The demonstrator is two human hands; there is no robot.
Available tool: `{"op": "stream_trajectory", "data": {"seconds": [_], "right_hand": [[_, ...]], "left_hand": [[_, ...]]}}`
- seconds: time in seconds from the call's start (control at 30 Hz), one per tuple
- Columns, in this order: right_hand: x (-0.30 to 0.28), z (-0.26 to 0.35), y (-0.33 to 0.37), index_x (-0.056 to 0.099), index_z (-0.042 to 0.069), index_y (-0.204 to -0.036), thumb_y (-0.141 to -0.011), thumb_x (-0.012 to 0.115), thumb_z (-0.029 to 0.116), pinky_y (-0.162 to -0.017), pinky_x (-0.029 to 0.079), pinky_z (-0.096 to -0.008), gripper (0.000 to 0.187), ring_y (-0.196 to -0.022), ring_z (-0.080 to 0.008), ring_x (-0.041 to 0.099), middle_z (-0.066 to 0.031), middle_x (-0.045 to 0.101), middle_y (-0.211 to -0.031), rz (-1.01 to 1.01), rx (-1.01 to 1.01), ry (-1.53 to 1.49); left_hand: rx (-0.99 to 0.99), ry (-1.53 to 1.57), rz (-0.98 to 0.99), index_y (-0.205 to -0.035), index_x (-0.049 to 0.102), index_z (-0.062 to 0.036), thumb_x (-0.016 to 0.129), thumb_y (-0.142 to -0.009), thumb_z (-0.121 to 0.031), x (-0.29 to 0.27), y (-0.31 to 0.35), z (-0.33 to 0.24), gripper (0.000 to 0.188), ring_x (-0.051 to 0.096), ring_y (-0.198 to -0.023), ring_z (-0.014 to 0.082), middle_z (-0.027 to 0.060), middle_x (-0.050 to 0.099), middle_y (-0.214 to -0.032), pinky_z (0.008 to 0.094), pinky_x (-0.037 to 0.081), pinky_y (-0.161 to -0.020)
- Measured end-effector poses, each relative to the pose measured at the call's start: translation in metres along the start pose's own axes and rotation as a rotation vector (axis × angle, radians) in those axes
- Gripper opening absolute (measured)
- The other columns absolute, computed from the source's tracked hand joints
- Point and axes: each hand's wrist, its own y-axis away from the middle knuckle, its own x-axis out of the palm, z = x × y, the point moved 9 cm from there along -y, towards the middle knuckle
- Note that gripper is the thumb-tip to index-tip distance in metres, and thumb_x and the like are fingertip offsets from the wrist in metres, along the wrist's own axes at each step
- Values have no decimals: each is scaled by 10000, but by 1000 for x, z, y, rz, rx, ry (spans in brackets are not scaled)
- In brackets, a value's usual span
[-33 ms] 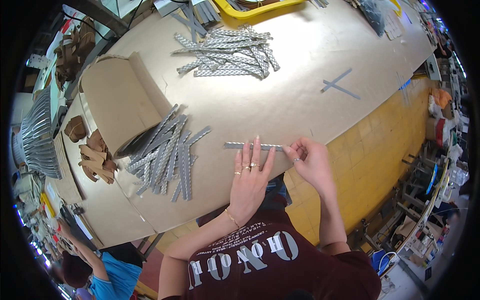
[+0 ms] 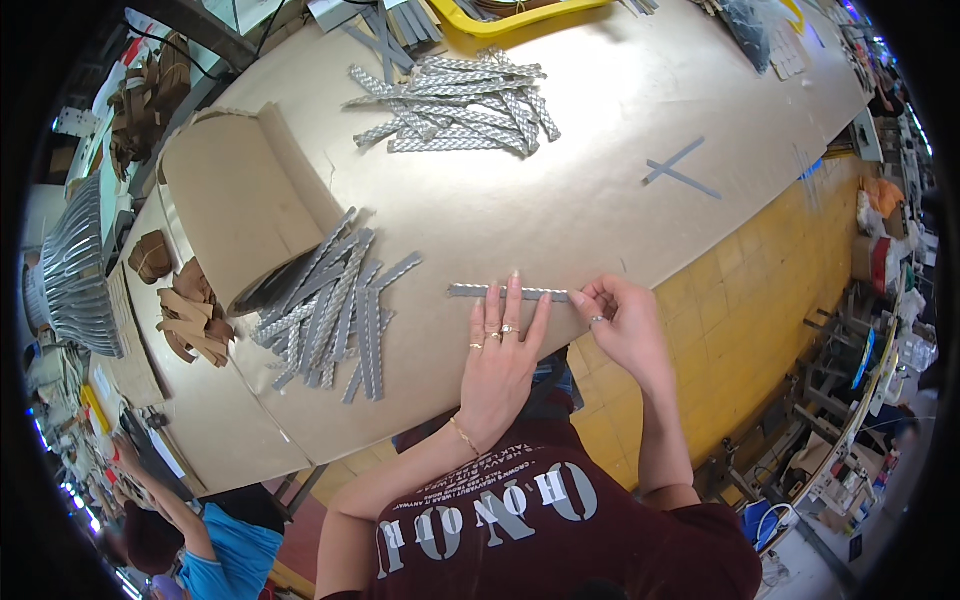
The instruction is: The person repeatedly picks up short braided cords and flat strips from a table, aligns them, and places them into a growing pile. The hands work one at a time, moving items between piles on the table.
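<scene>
Here the left hand [image 2: 500, 355] lies flat, fingers pressing a grey strip [image 2: 505, 293] to the worktop [image 2: 600, 200]; the right hand [image 2: 622, 325] pinches its end. Beyond the strip, one pile [image 2: 455, 105] looks finished; another pile [image 2: 335, 305] left of it seems to wait.

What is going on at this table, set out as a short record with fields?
Surface: tan work table
Left hand: flat, fingers pressing on a grey patterned strip
Right hand: fingers pinching the strip's right end
Near pile: loose grey strips beside a brown cardboard roll
Far pile: more grey strips
Also: two crossed grey strips; yellow tray at far edge
</scene>
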Motion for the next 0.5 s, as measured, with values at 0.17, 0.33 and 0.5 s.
{"op": "stream_trajectory", "data": {"seconds": [0.17, 0.33, 0.5], "right_hand": [[-4, -1, -2, 680, -8, -879, -905, 719, 155, -554, 459, -309, 170, -542, -163, 545, -98, 615, -630, 3, -27, -75], [-5, 2, -1, 680, -5, -894, -906, 723, 160, -558, 465, -315, 171, -554, -170, 565, -96, 627, -647, -10, -20, -68], [-2, 5, -2, 673, 24, -856, -894, 747, 223, -576, 483, -367, 215, -580, -237, 621, -108, 642, -658, -47, 2, 87]], "left_hand": [[5, -126, 24, -1562, 332, -137, 559, -906, -130, 1, -6, -1, 694, 293, -1466, 437, 268, 237, -1606, 512, 262, -1196], [-13, -89, 17, -1549, 358, -146, 558, -891, -100, -1, -7, -2, 690, 295, -1461, 450, 281, 258, -1593, 527, 252, -1195], [-30, -65, -23, -1543, 382, -175, 566, -842, -38, 1, -8, -2, 738, 295, -1463, 448, 281, 274, -1587, 555, 220, -1194]]}}
